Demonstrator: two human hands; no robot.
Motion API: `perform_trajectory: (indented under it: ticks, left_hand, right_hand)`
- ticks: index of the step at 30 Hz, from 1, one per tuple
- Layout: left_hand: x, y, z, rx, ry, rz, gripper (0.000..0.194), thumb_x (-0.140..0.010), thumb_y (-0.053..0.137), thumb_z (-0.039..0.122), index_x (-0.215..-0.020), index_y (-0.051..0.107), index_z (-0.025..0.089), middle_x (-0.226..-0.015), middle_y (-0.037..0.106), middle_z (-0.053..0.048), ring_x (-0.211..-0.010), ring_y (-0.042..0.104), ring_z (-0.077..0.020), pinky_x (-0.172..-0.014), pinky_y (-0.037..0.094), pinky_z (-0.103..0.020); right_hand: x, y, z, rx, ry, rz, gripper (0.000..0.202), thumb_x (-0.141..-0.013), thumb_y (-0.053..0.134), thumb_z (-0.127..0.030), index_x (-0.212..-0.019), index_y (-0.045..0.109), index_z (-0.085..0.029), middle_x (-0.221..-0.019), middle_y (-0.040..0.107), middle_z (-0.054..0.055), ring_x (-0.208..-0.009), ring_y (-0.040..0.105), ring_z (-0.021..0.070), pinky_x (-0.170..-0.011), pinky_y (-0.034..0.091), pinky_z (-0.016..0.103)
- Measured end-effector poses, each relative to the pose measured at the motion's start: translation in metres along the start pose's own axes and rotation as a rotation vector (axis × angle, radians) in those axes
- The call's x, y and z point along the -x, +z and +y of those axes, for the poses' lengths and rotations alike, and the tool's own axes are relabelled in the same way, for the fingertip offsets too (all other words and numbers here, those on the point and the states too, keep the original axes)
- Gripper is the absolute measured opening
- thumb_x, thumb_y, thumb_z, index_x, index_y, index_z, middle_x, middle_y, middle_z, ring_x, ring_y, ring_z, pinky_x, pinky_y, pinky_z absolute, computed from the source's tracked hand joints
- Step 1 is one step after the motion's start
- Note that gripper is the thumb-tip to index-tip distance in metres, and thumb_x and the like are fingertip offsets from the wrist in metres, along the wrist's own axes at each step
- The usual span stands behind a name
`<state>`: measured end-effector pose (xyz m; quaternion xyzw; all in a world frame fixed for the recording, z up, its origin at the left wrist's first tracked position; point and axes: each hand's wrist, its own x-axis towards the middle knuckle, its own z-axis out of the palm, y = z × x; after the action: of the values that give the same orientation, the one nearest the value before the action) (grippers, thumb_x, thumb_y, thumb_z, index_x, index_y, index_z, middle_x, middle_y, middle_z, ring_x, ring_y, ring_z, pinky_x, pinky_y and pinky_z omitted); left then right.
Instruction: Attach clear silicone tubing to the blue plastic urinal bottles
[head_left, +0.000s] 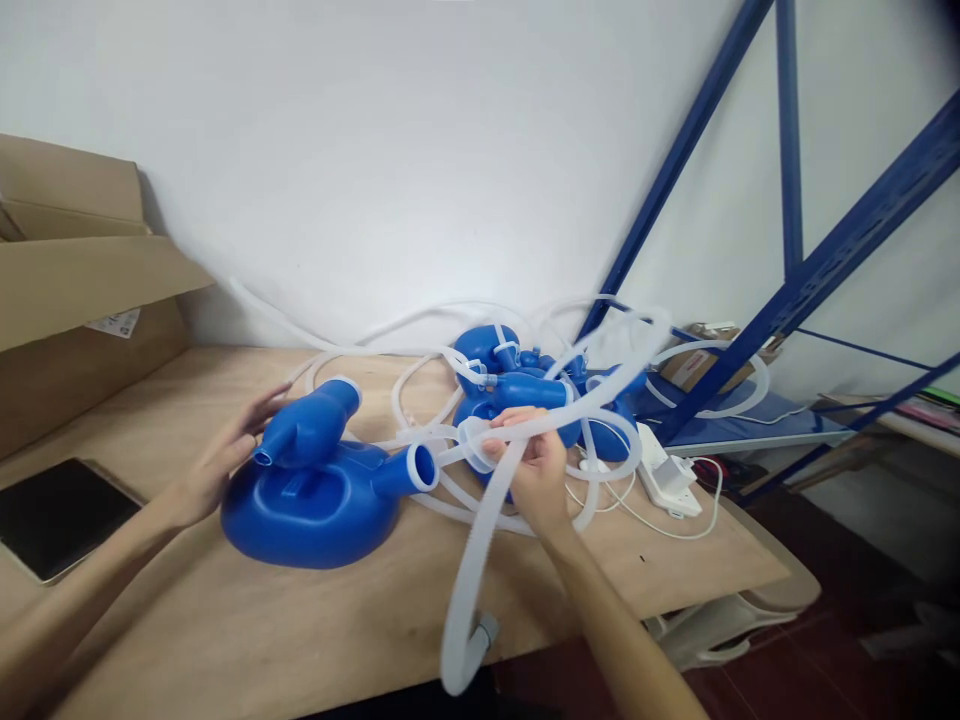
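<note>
A blue urinal bottle [315,515] lies near the front of the table, its white-rimmed neck pointing right. On top of it rests a smaller blue funnel-shaped piece [311,425], tilted up to the right. My left hand [221,455] is against the left side of these, fingers stretched and apart, partly hidden behind them. Right of the neck, my right hand [529,460] is closed on a translucent white hose with a round white cap [476,443]. The hose [469,590] loops down past the table's front edge to a grey end fitting [486,630].
Several more blue bottles [517,390] and tangled hoses crowd the back. A black tablet [64,515] lies left, beside a cardboard box [90,290]. At right are a white power strip [667,475] with cables and a blue metal rack [787,300].
</note>
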<state>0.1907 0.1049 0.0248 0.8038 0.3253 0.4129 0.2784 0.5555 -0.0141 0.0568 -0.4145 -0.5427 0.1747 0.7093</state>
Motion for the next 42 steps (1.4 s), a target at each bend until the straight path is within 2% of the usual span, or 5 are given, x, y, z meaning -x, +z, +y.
perform_trajectory:
  ticks: [9,14,20,26,42]
  left_hand:
    - [0.020,0.019,0.018,-0.231,0.150,0.020,0.039,-0.096,0.060,0.060,-0.116,0.074,0.030,-0.111,0.078,0.002,-0.097,0.070,-0.0275,-0.087,0.056,-0.033]
    - [0.018,0.019,0.023,-0.220,0.146,-0.007,0.031,-0.095,0.061,0.053,-0.110,0.069,0.028,-0.107,0.078,0.001,-0.096,0.072,-0.0279,-0.087,0.056,-0.034]
    - [0.018,0.016,0.014,-0.243,0.152,-0.054,0.033,-0.091,0.064,0.052,-0.111,0.067,0.026,-0.108,0.077,-0.001,-0.096,0.071,-0.0283,-0.086,0.056,-0.034]
    - [0.020,0.018,0.015,-0.257,0.186,0.016,0.030,-0.087,0.067,0.048,-0.108,0.068,0.026,-0.102,0.076,0.003,-0.089,0.072,-0.0234,-0.085,0.055,-0.028]
    - [0.017,0.015,0.013,-0.222,0.149,-0.051,0.017,-0.092,0.055,0.036,-0.082,0.064,0.025,-0.086,0.074,-0.001,-0.077,0.067,-0.0224,-0.073,0.053,-0.030]
  right_hand:
    - [0.032,0.043,0.020,0.086,0.085,-0.114,0.023,-0.086,0.078,-0.031,-0.085,0.057,-0.024,-0.105,0.073,0.007,-0.101,0.072,0.0235,-0.093,0.058,0.043]
    - [0.027,0.047,0.028,0.139,0.023,-0.215,0.028,-0.086,0.077,-0.033,-0.080,0.050,-0.025,-0.126,0.075,0.011,-0.142,0.057,0.0327,-0.127,0.026,0.065]
    - [0.020,0.068,0.029,-0.196,0.119,-0.273,0.024,-0.090,0.071,-0.046,-0.095,0.059,-0.026,-0.111,0.081,0.009,-0.121,0.074,0.0324,-0.110,0.054,0.055]
    - [0.013,0.076,0.018,-0.126,0.246,-0.333,0.023,-0.089,0.076,-0.045,-0.084,0.074,-0.022,-0.120,0.078,0.010,-0.113,0.077,0.0324,-0.104,0.059,0.051]
    - [0.021,0.070,0.042,-0.092,-0.216,-0.383,0.019,-0.092,0.067,-0.047,-0.095,0.069,-0.029,-0.095,0.071,0.006,-0.103,0.079,0.0343,-0.100,0.061,0.062]
